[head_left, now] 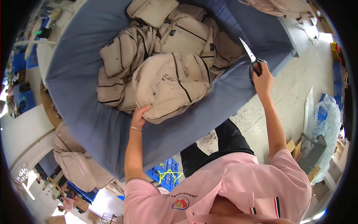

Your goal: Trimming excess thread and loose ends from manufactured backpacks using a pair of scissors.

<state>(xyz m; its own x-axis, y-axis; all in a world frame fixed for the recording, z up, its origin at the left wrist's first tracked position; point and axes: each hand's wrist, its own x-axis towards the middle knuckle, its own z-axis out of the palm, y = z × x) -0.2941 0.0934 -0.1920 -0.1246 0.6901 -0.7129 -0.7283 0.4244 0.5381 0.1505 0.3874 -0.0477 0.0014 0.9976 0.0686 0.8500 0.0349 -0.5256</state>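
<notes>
A pile of several beige backpacks with dark zips lies on a blue-grey table (93, 112). My left hand (140, 116) grips the lower edge of the nearest beige backpack (171, 84), at the front of the pile. My right hand (262, 77) is raised over the table's right edge and holds black-handled scissors (249, 53), the blades pointing up and left, a little apart from the backpacks.
More beige backpacks lie at the table's far right corner (287, 7) and stacked beside the table at lower left (74, 164). A blue plastic crate (166, 175) sits under the table. Cardboard and a plastic-wrapped bundle (328, 127) stand on the floor at right.
</notes>
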